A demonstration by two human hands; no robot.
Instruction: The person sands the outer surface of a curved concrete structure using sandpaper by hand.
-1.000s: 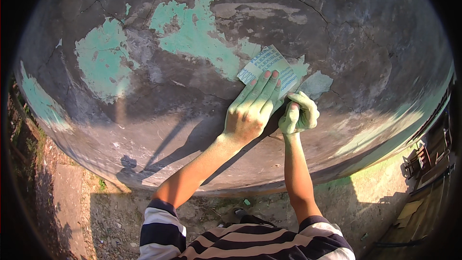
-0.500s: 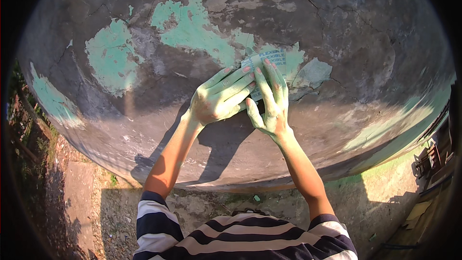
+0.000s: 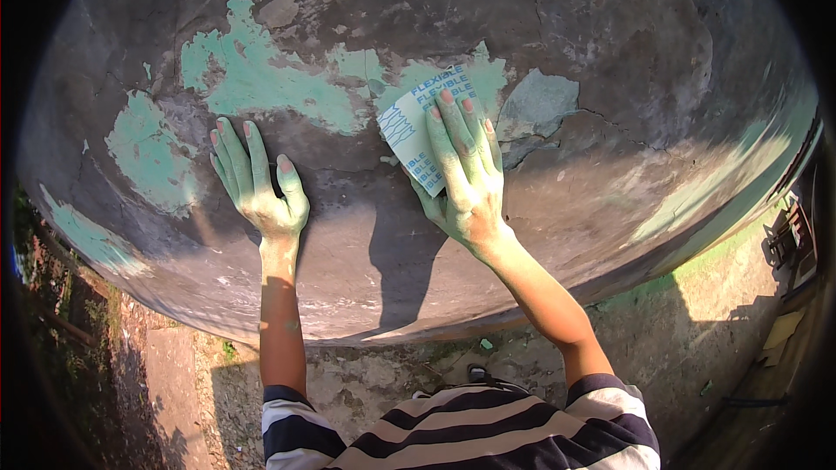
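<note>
Grey plaster wall (image 3: 610, 78), cracked and weathered, with ragged patches of pale green paint (image 3: 252, 78) across its upper half. Pressed flat against it near the middle, a white sheet of sandpaper (image 3: 409, 135) with blue print on its back, tilted so that its long side runs up toward the right. Right hand (image 3: 466, 178) laid over the sheet's right part, palm down, fingers (image 3: 446, 135) stretched out and close together, pinning the paper to the wall; thumb tucked along the sheet's lower edge. Just right of that hand, a grey-green chipped spot (image 3: 535, 109) where the coat has flaked.

Left hand (image 3: 261, 187) planted flat on bare plaster, well apart from the sheet, toward the wall's left side and below the big green patch. Fingers slightly spread, thumb angled out to the right, holding nothing. Both hands dusted pale green up to the wrists.

Dark shadows of both arms cast on the wall beneath the hands. Below the wall's lower edge, rough dirt ground (image 3: 392, 374), and a striped shirt (image 3: 470, 431) at the bottom of the view.
</note>
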